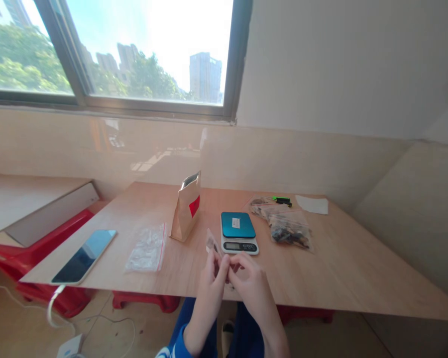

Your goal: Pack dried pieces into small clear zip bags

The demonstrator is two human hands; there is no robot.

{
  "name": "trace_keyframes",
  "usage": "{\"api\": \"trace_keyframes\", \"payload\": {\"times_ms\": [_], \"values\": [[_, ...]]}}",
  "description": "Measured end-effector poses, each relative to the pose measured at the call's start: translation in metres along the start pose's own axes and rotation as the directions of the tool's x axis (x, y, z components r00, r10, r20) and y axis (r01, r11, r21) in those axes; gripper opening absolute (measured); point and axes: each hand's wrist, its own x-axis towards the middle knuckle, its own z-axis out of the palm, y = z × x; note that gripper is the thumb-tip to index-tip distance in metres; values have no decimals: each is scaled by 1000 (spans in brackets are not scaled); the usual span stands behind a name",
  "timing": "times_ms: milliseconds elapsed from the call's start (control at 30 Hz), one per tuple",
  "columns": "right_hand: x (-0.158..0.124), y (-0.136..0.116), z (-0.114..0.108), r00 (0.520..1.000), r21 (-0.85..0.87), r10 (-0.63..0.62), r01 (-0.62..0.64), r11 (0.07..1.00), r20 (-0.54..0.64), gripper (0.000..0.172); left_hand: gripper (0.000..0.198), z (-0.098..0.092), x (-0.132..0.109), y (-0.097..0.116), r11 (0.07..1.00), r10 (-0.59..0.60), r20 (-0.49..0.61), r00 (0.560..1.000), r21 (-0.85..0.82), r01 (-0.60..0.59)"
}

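My left hand point(212, 276) and my right hand point(251, 281) meet at the table's front edge, fingertips pinched together. Between them they grip a small clear plastic bag point(210, 240), whose end sticks out beyond my left fingers; the fingers hide most of it and its contents are unclear. Just past my hands stands a white kitchen scale point(240, 245) with a blue top plate bearing a small white label. A brown paper pouch point(186, 211) with a red label stands upright to the left of the scale, its top open.
Left of the pouch lies a pile of clear zip bags point(146, 247), then a phone point(85, 256) with a cable. Filled zip bags point(289, 226), a green-and-black tool point(282, 200) and white paper point(312, 204) lie on the right. Red stools point(145, 300) stand below the table point(343, 268).
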Motion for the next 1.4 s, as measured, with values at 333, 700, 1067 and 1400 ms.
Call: {"api": "trace_keyframes", "payload": {"times_ms": [333,700,1067,1400], "values": [[-4,3,7,984,345,147,-104,933,-99,29,40,-13,0,-6,997,35,174,984,56,-45],[-5,-9,12,997,404,79,-83,911,28,28,42,-17,-6,1,996,50,54,997,68,-53],[-5,-7,13,999,176,-43,42,984,2,26,47,-20,-5,2,995,-97,67,993,-9,98],[-3,5,15,939,255,201,-130,958,-279,31,56,-28,4,0,988,-14,89,996,155,0]]}}
